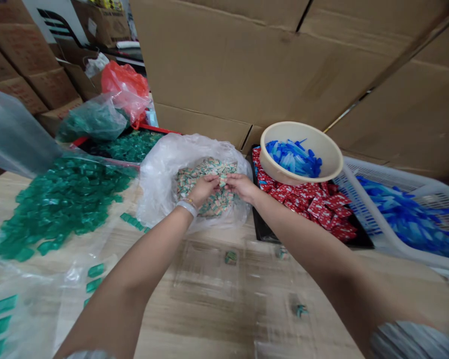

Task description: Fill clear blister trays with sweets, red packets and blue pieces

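A white plastic bag [157,184] stands open in front of me, full of small flat pieces [213,207] in green, cream and pink. Over the bag's mouth, my left hand [205,189] has its fingertips pinched together. My right hand [241,186] meets it from the other side, also pinching. Between the fingertips shows a small green-and-cream piece [222,180]; how many pieces they grip is hard to make out. Nearer me lie clear plastic trays [198,286], blurred, with little clusters of the pieces [230,257] in some corners.
Green translucent packets [71,199] are heaped at left. On the right, a cream basin [303,177] of blue pointed items sits over a black tray [262,229] of red packets. Beside it stands a white basket [389,234] with more blue items. Cardboard [224,65] walls the back.
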Demonstrator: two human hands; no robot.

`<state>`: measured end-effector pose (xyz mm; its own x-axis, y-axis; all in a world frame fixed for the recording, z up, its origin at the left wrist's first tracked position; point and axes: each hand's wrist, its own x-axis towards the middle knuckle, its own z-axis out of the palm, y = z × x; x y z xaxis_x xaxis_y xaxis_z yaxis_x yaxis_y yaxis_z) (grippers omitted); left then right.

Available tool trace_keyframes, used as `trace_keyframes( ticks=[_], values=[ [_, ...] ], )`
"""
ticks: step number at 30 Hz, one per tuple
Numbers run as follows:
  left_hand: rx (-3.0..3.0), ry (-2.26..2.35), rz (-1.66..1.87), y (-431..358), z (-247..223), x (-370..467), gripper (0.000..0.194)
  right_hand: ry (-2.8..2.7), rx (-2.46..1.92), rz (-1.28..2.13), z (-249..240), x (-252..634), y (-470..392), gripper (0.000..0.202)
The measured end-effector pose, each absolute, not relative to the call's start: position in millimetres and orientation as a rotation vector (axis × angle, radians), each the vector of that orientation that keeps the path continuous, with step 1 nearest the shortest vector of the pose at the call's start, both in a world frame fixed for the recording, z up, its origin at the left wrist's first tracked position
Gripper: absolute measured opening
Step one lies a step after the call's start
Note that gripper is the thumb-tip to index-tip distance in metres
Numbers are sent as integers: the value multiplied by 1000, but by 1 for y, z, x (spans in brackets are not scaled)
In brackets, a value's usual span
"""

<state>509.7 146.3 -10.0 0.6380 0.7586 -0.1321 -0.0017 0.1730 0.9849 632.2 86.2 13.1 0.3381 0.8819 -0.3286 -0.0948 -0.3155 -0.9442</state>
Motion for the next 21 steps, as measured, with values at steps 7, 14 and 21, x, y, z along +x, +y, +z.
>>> trace_keyframes(
  ticks=[7, 14, 21],
  values=[
    [1035, 663, 568, 137, -6, 498, 14, -483, -1459, 1220, 16, 614, 75, 13],
    [1161, 928, 751, 138, -13, 500, 18, -526, -1459, 1163, 13, 616, 69, 16],
    [1132, 837, 680, 135, -16, 501, 9, -869, -1682, 916, 7, 613, 79, 18]
  ],
)
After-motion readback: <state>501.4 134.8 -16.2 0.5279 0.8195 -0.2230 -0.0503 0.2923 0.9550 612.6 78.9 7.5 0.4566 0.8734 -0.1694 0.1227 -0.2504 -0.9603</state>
